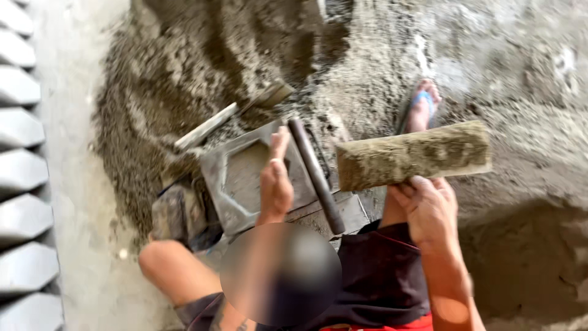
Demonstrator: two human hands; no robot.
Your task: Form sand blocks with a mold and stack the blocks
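My right hand (429, 208) grips the lower edge of a flat rectangular board (413, 156) caked with grey-green mortar, held level above my lap. My left hand (275, 178) lies with straight fingers on a grey metal mould (236, 178) in front of me, holding nothing. A dark metal bar (315, 175) runs diagonally just right of that hand, across the mould's edge. The mould's recess looks empty and smeared with cement.
A heap of damp sand-cement mix (184, 61) spreads behind the mould, with a wooden-handled trowel (205, 127) lying in it. A row of pale cast blocks (21, 159) lines the left edge. My foot in a blue sandal (421, 104) rests on the mix. A darker sand mound (527, 257) sits right.
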